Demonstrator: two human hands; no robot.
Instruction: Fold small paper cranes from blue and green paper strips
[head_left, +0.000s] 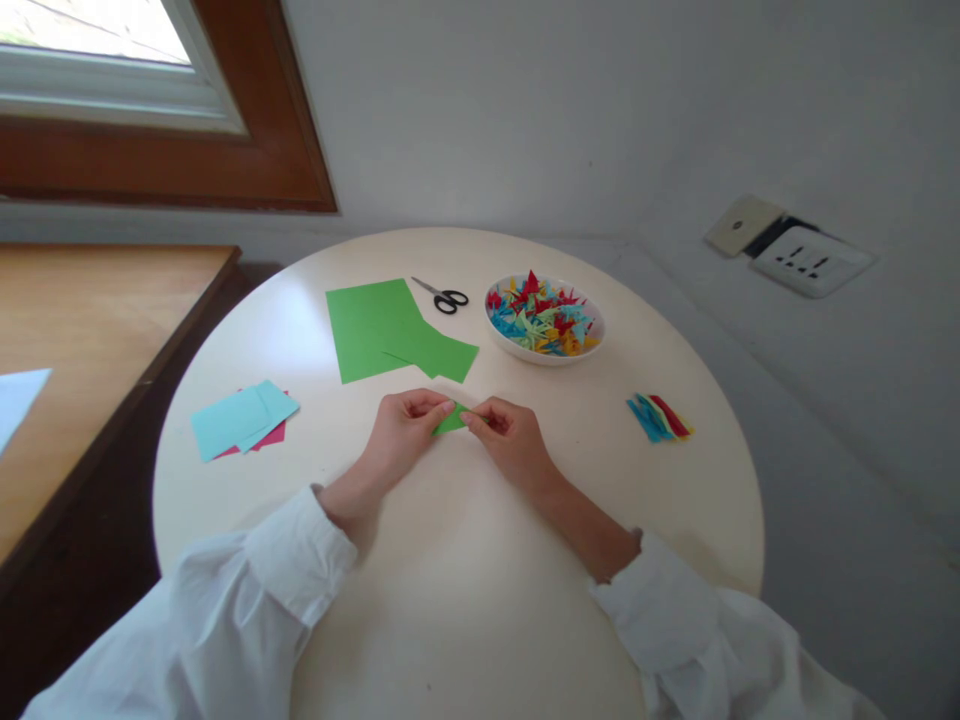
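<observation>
Between my hands is a small piece of green paper (450, 420), partly covered by my fingers. My left hand (409, 425) pinches its left side between thumb and fingers. At the right side, my right hand (510, 430) grips it in the same way, thumb on top. Just beyond the hands lie larger sheets of green paper (375, 330), overlapping on the table. Scissors (442, 297) with black handles rest behind them, the blades pointing to the back left.
A white oval bowl (517, 350) holds many colourful folded paper pieces (544, 315). Light blue and red paper sheets (240, 418) lie at the left of the round white table (465, 600). Thin coloured strips (660, 417) lie at the right. A wall socket (810, 260) is beyond.
</observation>
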